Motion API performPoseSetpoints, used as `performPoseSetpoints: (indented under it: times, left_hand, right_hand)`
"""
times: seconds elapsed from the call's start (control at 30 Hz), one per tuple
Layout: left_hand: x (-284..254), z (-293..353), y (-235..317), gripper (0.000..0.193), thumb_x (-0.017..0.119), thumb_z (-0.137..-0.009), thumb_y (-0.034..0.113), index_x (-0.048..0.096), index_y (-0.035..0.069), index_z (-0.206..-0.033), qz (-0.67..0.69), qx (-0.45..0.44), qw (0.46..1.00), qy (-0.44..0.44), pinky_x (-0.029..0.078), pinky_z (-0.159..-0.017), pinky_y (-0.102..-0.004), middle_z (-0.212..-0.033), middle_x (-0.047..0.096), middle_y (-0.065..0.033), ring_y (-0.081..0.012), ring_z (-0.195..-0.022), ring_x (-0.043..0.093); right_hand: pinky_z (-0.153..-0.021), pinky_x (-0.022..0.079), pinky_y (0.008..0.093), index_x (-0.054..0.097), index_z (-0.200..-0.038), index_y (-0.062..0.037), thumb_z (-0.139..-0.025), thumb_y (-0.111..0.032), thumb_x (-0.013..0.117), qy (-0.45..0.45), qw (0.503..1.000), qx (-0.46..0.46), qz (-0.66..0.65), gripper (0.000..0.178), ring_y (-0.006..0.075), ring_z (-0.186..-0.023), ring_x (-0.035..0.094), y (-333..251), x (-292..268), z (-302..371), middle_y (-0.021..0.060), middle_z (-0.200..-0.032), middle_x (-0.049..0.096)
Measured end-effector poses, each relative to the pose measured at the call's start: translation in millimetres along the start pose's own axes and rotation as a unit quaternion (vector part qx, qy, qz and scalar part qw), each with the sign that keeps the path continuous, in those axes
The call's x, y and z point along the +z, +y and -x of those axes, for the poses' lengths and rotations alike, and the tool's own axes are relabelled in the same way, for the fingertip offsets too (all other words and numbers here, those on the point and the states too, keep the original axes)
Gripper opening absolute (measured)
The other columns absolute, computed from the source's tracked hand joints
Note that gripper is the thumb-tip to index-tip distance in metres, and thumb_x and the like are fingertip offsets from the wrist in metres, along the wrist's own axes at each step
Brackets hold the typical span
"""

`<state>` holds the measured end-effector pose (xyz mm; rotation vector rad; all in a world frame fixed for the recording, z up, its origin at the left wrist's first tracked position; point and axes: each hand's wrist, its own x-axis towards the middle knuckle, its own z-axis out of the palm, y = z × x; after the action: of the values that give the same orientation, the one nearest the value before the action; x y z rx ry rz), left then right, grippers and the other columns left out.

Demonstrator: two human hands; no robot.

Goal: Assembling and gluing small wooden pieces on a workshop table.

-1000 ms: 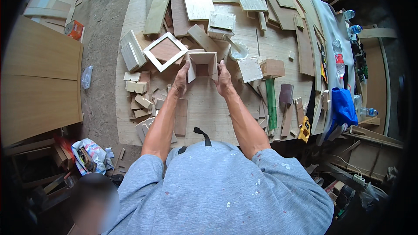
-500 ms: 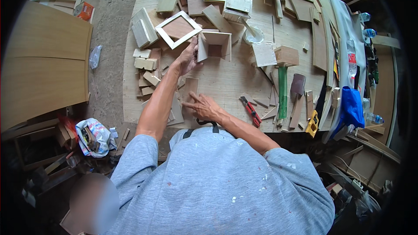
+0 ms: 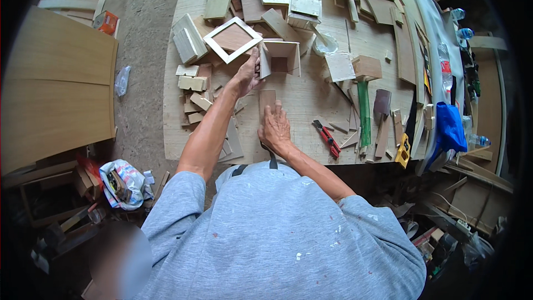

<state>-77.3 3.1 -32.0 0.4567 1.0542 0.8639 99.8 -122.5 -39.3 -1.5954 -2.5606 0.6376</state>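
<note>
My left hand [image 3: 246, 75] is closed on the left wall of a small open wooden box [image 3: 288, 55], whose hollow side faces me. Just beyond those fingers lies a pale square wooden frame [image 3: 214, 43], its near corner almost at the hand. My right hand [image 3: 276, 128] lies over a flat brown wood strip [image 3: 267, 98] on the table, fingers stretched out along it. The strip's near part is hidden under the palm.
Wood offcuts [image 3: 192, 83] are heaped at the left of the worktable [image 3: 311, 144]. A red utility knife [image 3: 326, 138], a green strip [image 3: 364, 114] and a yellow-handled saw [image 3: 403, 151] lie to the right. A white glue tub [image 3: 326, 45] stands beyond the box.
My right hand has slid to the right along with the wood strip, and its fingers now lie flat on it. The left hand keeps its hold on the box. The view has shifted slightly.
</note>
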Motion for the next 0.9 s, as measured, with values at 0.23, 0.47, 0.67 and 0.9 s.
performPoseSetpoints:
  times: [0.23,0.47,0.67,0.9]
  left_hand:
    - [-6,-6,-7,0.092,0.04,-0.085,0.081,0.045,0.006,-0.139,-0.002,0.003,1.0,0.021,0.038,-0.097,-0.0431,-0.128,0.052,-0.0063,-0.0227,-0.116,0.047]
    - [-11,-14,-9,0.078,0.041,-0.088,0.078,0.055,0.01,-0.124,0.0,0.023,0.999,0.046,0.039,-0.095,-0.0383,-0.111,0.057,-0.0027,-0.0177,-0.106,0.051]
    - [4,2,1,0.098,0.038,-0.091,0.073,0.019,0.0,-0.152,0.018,0.02,1.0,0.002,0.03,-0.113,-0.0377,-0.151,0.035,-0.0168,-0.0257,-0.136,0.038]
    - [3,6,7,0.101,0.039,-0.091,0.073,0.017,-0.004,-0.151,0.018,0.033,0.999,-0.009,0.028,-0.115,-0.0383,-0.153,0.032,-0.0189,-0.0264,-0.138,0.036]
  right_hand:
    - [-0.074,0.054,0.0482,0.043,-0.13,-0.0002,-0.077,-0.023,0.067,-0.065,0.997,0.027,-0.039,0.063,0.0402,-0.095,0.059,-3,-11,-3,0.0227,-0.108,0.048]
    - [-0.076,0.055,0.0469,0.045,-0.128,-0.001,-0.079,-0.026,0.069,0.0,1.0,-0.002,-0.029,0.06,0.039,-0.098,0.058,-7,1,-42,0.0228,-0.109,0.049]
    - [-0.08,0.052,0.0495,0.047,-0.113,-0.0006,-0.079,-0.026,0.071,-0.025,0.997,0.041,-0.063,0.049,0.042,-0.099,0.055,-9,-5,-45,0.0226,-0.108,0.049]
    - [-0.084,0.051,0.0478,0.053,-0.098,0.0031,-0.084,-0.025,0.06,0.08,0.982,0.074,-0.157,0.032,0.0408,-0.094,0.06,-12,1,-79,0.0256,-0.097,0.059]
